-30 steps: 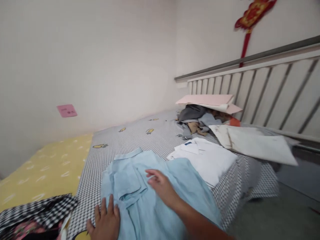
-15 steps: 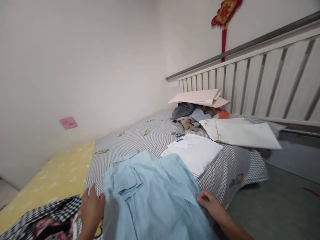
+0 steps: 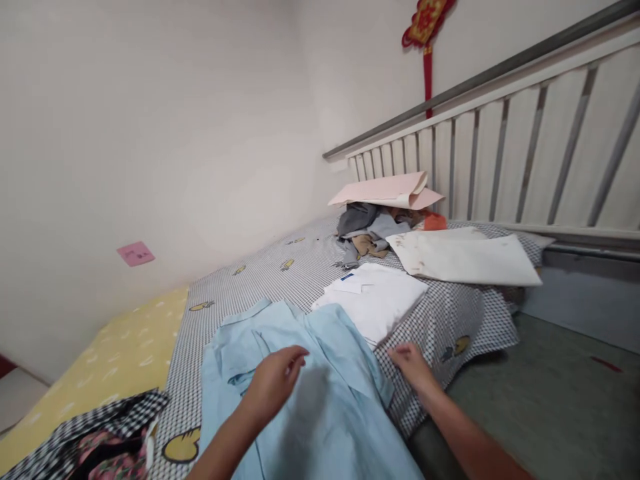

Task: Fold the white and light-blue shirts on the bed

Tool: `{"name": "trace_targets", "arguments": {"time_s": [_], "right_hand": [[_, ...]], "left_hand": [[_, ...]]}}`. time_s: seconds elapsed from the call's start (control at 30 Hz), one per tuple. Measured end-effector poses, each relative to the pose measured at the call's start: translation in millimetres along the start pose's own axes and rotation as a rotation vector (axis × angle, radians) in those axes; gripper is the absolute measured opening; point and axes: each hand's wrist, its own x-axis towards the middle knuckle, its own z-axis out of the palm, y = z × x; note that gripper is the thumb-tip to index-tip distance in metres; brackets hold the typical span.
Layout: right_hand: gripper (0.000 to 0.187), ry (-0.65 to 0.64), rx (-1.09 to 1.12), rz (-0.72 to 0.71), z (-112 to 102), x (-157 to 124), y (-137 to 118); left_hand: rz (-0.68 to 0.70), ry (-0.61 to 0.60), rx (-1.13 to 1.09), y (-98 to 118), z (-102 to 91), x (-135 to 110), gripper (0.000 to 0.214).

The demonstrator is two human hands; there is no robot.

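Observation:
A light blue shirt lies spread on the bed, its left sleeve folded inward over the body. My left hand hovers above the middle of this shirt, casting a shadow on it. Its fingers are loosely bent and apart from the thumb, with nothing between them. Just off the shirt's right edge is my right hand, above the checked bedsheet, fingers loosely curled and no cloth visible in them. A folded white shirt with a blue collar label rests beyond the blue one.
Grey and brown clothes are heaped under a pink folded sheet near the white slatted headboard. A white flat bag lies beside them. Black-and-white checked clothing sits at lower left. The bed's right edge drops to the floor.
My left hand has moved right, from beside the shirt's left edge to over its middle. My right hand has risen and come away from the shirt's right edge, whose sleeve has shifted slightly.

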Motion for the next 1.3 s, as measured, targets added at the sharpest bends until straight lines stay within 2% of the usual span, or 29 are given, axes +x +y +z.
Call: {"name": "trace_targets", "arguments": {"time_s": [0.07,0.13,0.2,0.23,0.3,0.37,0.47,0.57,0.63,0.7,0.77,0.83,0.9,0.97,1.03,1.1,1.13,1.17,1.2,1.23,1.3], "right_hand": [[0.023,-0.002,-0.064,0.031,18.0,-21.9,31.6],[0.020,-0.042,-0.116,0.043,33.5,-39.0,45.4],[0.016,-0.073,-0.129,0.011,40.2,-45.3,38.3],[0.017,-0.078,-0.109,-0.034,38.9,-44.0,27.5],[0.021,-0.062,-0.024,-0.167,27.6,-33.5,-5.7],[0.025,-0.011,0.088,-0.293,9.4,-14.6,-48.0],[0.028,0.121,0.254,-0.365,-16.7,25.5,-114.3],[0.022,0.249,0.325,-0.396,-31.4,70.0,-173.5],[0.020,0.276,0.353,-0.341,-35.4,93.4,-208.7],[0.024,0.181,0.517,-0.162,-35.1,106.5,-240.6],[0.024,0.055,0.702,0.012,-29.4,107.7,-267.8],[0.021,0.004,0.802,0.069,-17.5,98.1,-287.4],[0.018,0.014,0.854,0.047,-1.1,79.8,-297.5],[0.019,0.011,0.869,-0.030,15.2,55.4,-297.7],[0.021,-0.054,0.735,-0.243,25.8,28.3,-288.2],[0.019,-0.201,0.503,-0.527,27.2,2.5,-268.5],[0.019,-0.283,0.422,-0.633,24.5,-8.7,-254.1],[0.023,-0.342,0.403,-0.676,20.1,-18.2,-236.1],[0.030,-0.365,0.439,-0.661,14.8,-25.8,-214.4],[0.038,-0.338,0.511,-0.587,9.1,-31.7,-189.1],[0.041,-0.157,0.595,-0.323,-0.9,-39.1,-131.7]], "left_hand": [[0.159,-0.190,0.243,10.9,23.2,-9.0,0.033],[0.296,-0.388,0.473,15.3,42.3,-15.7,0.026],[0.385,-0.493,0.634,15.4,52.4,-18.3,0.019],[0.403,-0.496,0.672,14.6,53.1,-18.2,0.018],[0.371,-0.449,0.666,12.9,45.2,-15.3,0.018],[0.238,-0.411,0.608,11.2,28.1,-9.4,0.023],[0.012,-0.374,0.528,6.6,-0.6,2.1,0.029],[-0.106,-0.343,0.468,-4.2,-17.2,10.1,0.034],[-0.184,-0.320,0.418,-13.6,-20.8,13.0,0.039],[-0.277,-0.262,0.343,-20.6,-23.3,17.5,0.044],[-0.357,-0.189,0.225,-19.9,-29.3,26.6,0.053],[-0.388,-0.159,0.068,-7.3,-40.4,41.1,0.053],[-0.426,-0.164,-0.295,17.4,-54.9,58.4,0.064],[-0.462,-0.157,-0.836,48.8,-68.6,74.9,0.079],[-0.424,-0.136,-1.169,78.7,-77.9,88.7,0.077],[-0.381,-0.075,-1.176,99.9,-81.3,100.0,0.051],[-0.386,-0.041,-1.129,106.2,-81.1,104.9,0.034],[-0.406,-0.009,-1.077,110.0,-80.1,109.6,0.022],[-0.429,0.014,-1.037,111.4,-78.9,114.1,0.017],[-0.446,0.023,-1.014,111.3,-78.1,118.4,0.018],[-0.451,0.047,-0.988,108.3,-79.1,126.1,0.022]]}}
